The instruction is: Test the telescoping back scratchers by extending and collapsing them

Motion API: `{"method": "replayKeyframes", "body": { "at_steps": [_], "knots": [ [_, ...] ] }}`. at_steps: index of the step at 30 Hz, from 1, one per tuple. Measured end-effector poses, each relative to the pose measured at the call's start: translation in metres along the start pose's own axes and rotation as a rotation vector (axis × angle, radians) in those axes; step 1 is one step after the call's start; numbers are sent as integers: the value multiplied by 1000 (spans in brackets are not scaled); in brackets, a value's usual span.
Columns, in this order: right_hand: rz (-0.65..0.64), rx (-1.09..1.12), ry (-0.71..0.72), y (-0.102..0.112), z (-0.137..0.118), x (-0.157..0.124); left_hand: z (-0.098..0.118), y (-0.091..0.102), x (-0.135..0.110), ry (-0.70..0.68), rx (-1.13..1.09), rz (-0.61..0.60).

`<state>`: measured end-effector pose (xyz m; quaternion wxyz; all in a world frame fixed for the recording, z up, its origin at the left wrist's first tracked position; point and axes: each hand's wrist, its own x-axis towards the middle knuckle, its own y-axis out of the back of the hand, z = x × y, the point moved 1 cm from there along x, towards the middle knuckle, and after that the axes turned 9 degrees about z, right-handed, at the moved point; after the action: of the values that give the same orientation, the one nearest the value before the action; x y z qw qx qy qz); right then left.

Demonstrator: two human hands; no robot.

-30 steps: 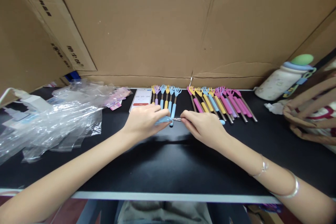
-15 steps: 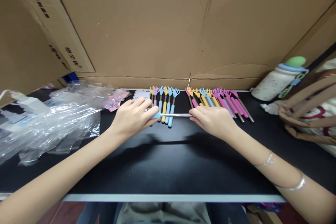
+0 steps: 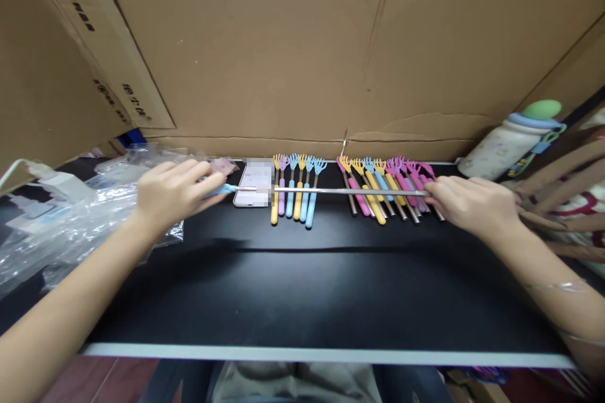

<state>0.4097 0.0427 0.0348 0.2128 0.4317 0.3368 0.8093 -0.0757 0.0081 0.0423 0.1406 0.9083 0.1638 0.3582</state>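
A telescopic back scratcher (image 3: 331, 191) stretches level between my two hands above the black table, its thin metal rod drawn out long. My left hand (image 3: 177, 192) is closed round its light blue end, which partly shows past the fingers. At the other end my right hand (image 3: 472, 206) grips the rod, and the fingers hide that tip. Behind the rod lie two rows of back scratchers: several yellow, purple and blue ones (image 3: 297, 198) in the middle, and several pink, yellow, blue and purple ones (image 3: 378, 189) further right. All their claws point to the back.
Clear plastic bags (image 3: 113, 201) heap up on the left beside a white plug adapter (image 3: 66, 186). A phone (image 3: 250, 182) lies left of the middle row. At the right stand a leaning bottle (image 3: 501, 146) and a fabric bag (image 3: 576, 201). Cardboard (image 3: 265, 50) walls the back.
My hands have moved far apart, left hand leftwards and right hand rightwards. The short metal rod between them has been pulled out to a much greater length.
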Motion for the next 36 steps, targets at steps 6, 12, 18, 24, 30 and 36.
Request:
{"method": "replayKeyframes", "body": {
  "at_steps": [6,12,18,24,30,36],
  "knots": [
    [-84,-50,-180,-13,43,-20,-14,-9,-20,47,17,-18],
    [-60,4,-156,-14,37,-21,-12,-11,-25,118,-113,-93],
    [-24,-63,-188,-11,44,-23,-15,-11,-27,98,-68,-51],
    [-37,-11,-234,-8,62,-19,-16,-9,-27,150,-40,-57],
    [-17,-95,-155,-7,52,-21,-14,-9,-25,73,-45,118],
    [8,-143,-143,-8,41,-28,-17,-11,-26,-42,30,203]
  ]
}}
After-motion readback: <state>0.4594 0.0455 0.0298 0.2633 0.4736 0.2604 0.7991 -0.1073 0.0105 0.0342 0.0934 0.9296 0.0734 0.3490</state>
